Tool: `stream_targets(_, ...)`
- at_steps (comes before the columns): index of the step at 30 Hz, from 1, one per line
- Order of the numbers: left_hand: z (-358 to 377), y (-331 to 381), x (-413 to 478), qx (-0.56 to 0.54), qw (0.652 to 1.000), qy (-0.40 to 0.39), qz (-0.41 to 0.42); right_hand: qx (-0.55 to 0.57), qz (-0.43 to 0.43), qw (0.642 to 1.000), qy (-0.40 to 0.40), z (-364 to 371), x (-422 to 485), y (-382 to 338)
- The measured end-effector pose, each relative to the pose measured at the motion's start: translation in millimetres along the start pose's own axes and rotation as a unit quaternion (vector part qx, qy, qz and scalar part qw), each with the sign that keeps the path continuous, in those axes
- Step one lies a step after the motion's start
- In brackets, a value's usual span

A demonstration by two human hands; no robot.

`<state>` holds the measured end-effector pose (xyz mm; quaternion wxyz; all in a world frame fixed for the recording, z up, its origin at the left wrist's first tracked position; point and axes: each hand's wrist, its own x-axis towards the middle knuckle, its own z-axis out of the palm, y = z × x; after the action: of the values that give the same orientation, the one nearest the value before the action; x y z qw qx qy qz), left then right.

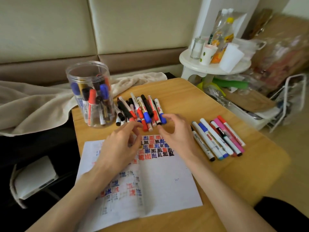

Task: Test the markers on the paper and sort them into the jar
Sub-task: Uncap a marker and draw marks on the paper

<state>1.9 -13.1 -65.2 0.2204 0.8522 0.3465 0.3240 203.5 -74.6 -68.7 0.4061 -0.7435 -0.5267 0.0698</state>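
Beyond the paper (167, 190), off its far-left corner: clear jar (90, 96) upright and open-mouthed on the desk (250, 164), part-filled, ready for tested markers; along the paper's far edge, marker pile (145, 108) heaped within easy reach. Over that far edge, left grip (120, 144) and right grip (175, 133) hovering, fingers loosely apart, clamped on nothing, probably choosing the next marker; right of the paper, a separate marker row (217, 139), likely rejects.
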Motion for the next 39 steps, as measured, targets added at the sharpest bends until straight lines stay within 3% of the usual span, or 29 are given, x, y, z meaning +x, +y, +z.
stream_targets(7,2,7,6,-0.031,0.999,0.014,-0.006,-0.119,-0.020,0.992,0.045,11,23,2)
stream_targets(12,5,8,10,-0.032,0.999,0.018,-0.019,-0.134,-0.032,0.986,0.092,18,26,5)
stream_targets(25,0,13,8,-0.010,1.000,0.020,-0.015,-0.079,-0.049,0.984,0.153,13,16,-10)
stream_targets(30,-7,24,11,-0.030,0.996,-0.041,-0.067,-0.006,-0.144,0.969,0.198,-2,-6,-19)
stream_targets(33,-12,44,14,-0.206,0.960,-0.092,-0.165,0.016,-0.207,0.957,0.202,-10,-26,-27)
stream_targets(36,-15,64,13,-0.403,0.861,-0.139,-0.279,0.007,-0.262,0.948,0.178,-13,-48,-30)
stream_targets(39,-11,63,8,-0.414,0.853,-0.151,-0.279,0.002,-0.288,0.948,0.136,-15,-66,-28)
